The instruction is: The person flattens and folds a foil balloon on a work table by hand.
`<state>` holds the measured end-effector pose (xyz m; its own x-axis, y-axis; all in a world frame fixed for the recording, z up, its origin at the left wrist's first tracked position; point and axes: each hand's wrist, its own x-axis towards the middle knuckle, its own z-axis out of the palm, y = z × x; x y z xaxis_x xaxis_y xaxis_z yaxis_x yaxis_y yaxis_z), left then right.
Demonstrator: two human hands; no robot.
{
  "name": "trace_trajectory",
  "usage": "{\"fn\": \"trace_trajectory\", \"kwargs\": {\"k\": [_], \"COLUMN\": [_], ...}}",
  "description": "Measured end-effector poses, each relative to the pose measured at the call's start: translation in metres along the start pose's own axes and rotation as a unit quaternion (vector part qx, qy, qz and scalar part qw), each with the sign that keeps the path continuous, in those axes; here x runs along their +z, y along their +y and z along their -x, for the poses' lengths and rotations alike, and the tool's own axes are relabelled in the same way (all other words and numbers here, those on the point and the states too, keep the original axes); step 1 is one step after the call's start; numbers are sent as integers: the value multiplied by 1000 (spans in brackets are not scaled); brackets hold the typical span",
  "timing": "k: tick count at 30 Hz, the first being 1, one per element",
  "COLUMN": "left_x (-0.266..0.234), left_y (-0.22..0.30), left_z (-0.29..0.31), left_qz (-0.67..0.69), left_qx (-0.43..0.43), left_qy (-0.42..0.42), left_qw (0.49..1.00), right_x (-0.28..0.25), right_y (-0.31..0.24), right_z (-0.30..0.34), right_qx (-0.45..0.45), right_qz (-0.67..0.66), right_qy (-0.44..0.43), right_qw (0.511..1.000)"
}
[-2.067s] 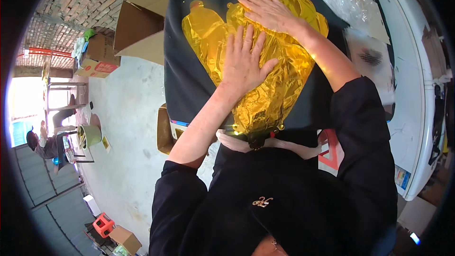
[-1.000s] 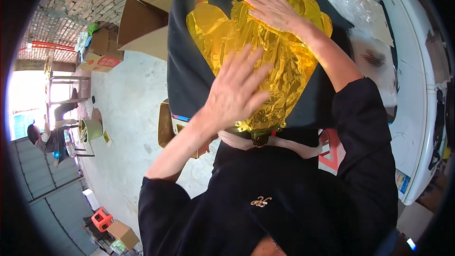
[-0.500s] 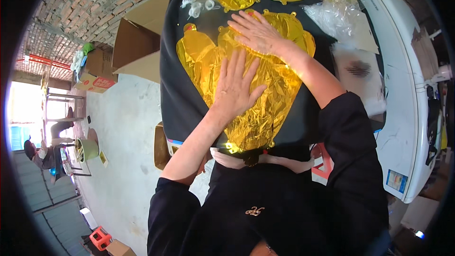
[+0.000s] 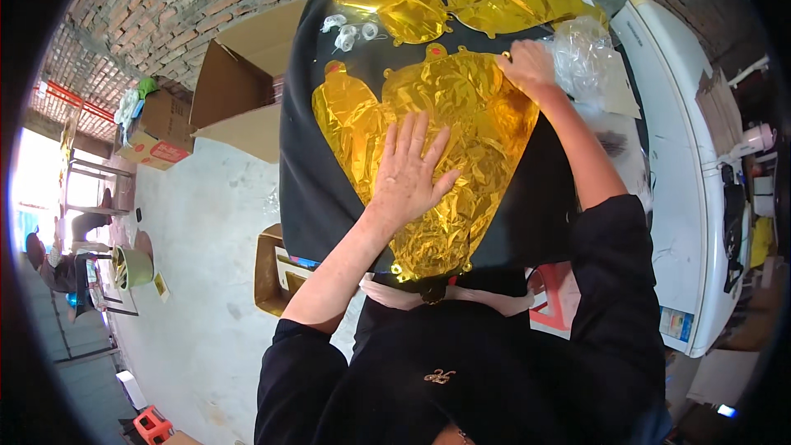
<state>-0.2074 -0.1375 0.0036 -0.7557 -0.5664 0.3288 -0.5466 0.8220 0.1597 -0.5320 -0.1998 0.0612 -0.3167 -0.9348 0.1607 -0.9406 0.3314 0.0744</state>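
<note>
A flat, crinkled gold foil balloon (image 4: 457,189) lies on the black cloth, its narrow end toward me and small tabs along its edges. My left hand (image 4: 408,177) rests palm down on the middle of it, fingers spread. At the balloon's far right edge is my right hand (image 4: 530,67), its fingers curled and closed on the foil there. The foil below that hand is bent and looks darker. The right fingertips are partly hidden.
More gold foil balloons (image 4: 404,4) lie across the far end of the black cloth (image 4: 309,169). Beside them sit small white ribbon rolls (image 4: 346,35) and a clear plastic bag (image 4: 581,53). A white fridge (image 4: 680,189) stands right, an open carton (image 4: 235,86) left. Far left, a person sits.
My right hand has slid right, from lying flat on the foil to closing on its far right edge. My left hand stays flat on the balloon.
</note>
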Motion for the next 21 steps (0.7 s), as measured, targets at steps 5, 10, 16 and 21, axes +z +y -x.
{"fn": "trace_trajectory", "kwargs": {"k": [5, 10, 16, 21], "left_x": [3, 3, 0, 1], "left_y": [-1, -1, 1, 0], "left_z": [1, 4, 2, 3], "left_qz": [8, 5, -3, -8], "left_qx": [1, -1, -18, -17], "left_qy": [15, 19, -33, -25], "left_qw": [1000, 1000, 999, 1000], "right_x": [-6, 6, 25, 11], "right_y": [-1, 1, 19, 11], "right_z": [-3, -16, -30, -27], "right_qx": [83, 122, 57, 55], "right_qz": [-33, -85, -121, -186], "right_qy": [-108, -168, -128, -114], "right_qw": [990, 974, 983, 974]}}
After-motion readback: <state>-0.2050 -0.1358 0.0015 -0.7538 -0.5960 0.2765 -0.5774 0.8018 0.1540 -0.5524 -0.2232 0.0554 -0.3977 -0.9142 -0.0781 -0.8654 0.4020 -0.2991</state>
